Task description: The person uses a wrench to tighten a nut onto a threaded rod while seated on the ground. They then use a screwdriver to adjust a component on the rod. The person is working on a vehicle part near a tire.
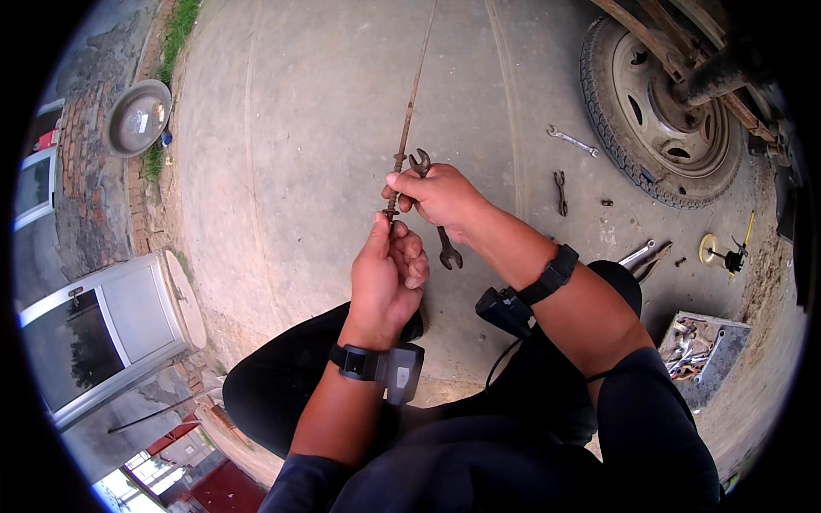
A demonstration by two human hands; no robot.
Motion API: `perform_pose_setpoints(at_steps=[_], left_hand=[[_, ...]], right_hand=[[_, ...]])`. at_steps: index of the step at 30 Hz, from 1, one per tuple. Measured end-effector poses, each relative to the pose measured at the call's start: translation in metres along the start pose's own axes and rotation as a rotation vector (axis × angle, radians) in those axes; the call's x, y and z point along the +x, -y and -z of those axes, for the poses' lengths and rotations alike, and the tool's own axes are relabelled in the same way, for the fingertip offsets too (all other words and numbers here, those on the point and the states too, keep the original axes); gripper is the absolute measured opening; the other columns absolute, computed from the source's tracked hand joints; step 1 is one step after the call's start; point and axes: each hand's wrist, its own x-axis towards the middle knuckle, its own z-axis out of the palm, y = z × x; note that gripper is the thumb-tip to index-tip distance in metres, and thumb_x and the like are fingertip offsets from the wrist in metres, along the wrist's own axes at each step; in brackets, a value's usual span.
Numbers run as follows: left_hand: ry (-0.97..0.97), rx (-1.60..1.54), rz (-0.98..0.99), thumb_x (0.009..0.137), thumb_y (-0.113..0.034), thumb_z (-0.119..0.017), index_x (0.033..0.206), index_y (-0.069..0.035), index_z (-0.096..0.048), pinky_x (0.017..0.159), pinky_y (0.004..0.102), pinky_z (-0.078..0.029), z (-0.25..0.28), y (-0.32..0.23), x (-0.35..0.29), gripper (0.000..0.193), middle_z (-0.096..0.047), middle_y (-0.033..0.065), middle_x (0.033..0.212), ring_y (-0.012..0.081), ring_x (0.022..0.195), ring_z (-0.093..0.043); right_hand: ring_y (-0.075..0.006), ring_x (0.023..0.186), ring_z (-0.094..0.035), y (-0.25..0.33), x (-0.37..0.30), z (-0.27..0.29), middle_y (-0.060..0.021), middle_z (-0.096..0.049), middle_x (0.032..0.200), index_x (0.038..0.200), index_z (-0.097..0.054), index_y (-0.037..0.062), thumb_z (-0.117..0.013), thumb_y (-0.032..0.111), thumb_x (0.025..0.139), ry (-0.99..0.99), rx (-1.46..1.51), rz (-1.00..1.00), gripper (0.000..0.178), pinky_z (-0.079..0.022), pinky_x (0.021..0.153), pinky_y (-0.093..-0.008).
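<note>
A long, thin rusty rod (416, 85) runs from the top of the view down to my hands. Threaded or coiled fittings (392, 203) sit near its lower end. My left hand (386, 278) is closed around that end, palm turned up and fingers curled. Just above it, my right hand (446, 198) pinches the fittings between thumb and forefinger. A dark double open-ended wrench (450, 255) is also held in the right hand, its two jaws sticking out above and below the fingers. The rod's very tip is hidden by the left fingers.
A vehicle wheel (663, 111) stands at the upper right. Near it on the concrete lie a silver wrench (573, 141), a dark wrench (560, 193) and pliers (654, 261). A toolbox (718, 363) sits lower right. A metal basin (139, 120) is at the far left.
</note>
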Motion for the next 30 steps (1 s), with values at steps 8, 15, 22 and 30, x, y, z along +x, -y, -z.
perform_pose_setpoints(at_steps=[8,15,22,30], left_hand=[[-0.176,0.948,-0.458,0.111,-0.033,-0.045,0.089,-0.008,-0.054,0.048,0.0266,-0.039,0.006,0.005,0.009,0.034,-0.054,0.002,0.065,0.0116,0.054,-0.049],[-0.204,1.184,-0.663,0.111,-0.031,-0.043,0.089,-0.007,-0.054,0.048,0.0263,-0.038,0.022,0.01,0.023,0.034,-0.05,0.0,0.064,0.0107,0.052,-0.046],[0.068,-0.08,0.048,0.111,-0.04,-0.038,0.093,-0.01,-0.053,0.045,0.0257,-0.034,0.002,0.0,0.002,0.038,-0.047,-0.0008,0.066,0.0107,0.05,-0.039],[-0.209,1.293,-0.65,0.111,-0.032,-0.046,0.091,-0.007,-0.054,0.046,0.0227,-0.036,0.022,0.005,0.018,0.033,-0.048,0.0001,0.063,0.0059,0.051,-0.043]], right_hand=[[-0.0089,0.067,-0.046,-0.004,0.0,0.002,0.0011,-0.06,0.076,0.097,-0.074,0.004,-0.068,0.036,0.098,0.004,0.016,0.003,0.032,-0.036,0.062,-0.027],[-0.0122,0.075,-0.055,-0.001,-0.001,0.001,-0.0009,-0.062,0.075,0.089,-0.074,0.0042,-0.069,0.033,0.096,-0.001,0.039,-0.001,0.03,-0.042,0.075,-0.031],[-0.014,0.075,-0.056,0.004,-0.006,0.0,-0.0022,-0.063,0.074,0.087,-0.075,0.0054,-0.069,0.032,0.095,-0.016,0.032,-0.005,0.028,-0.044,0.078,-0.0333],[-0.0131,0.075,-0.056,0.004,-0.006,0.0,-0.0022,-0.063,0.073,0.087,-0.075,0.0051,-0.069,0.031,0.095,-0.006,0.04,-0.009,0.028,-0.045,0.078,-0.0335]])
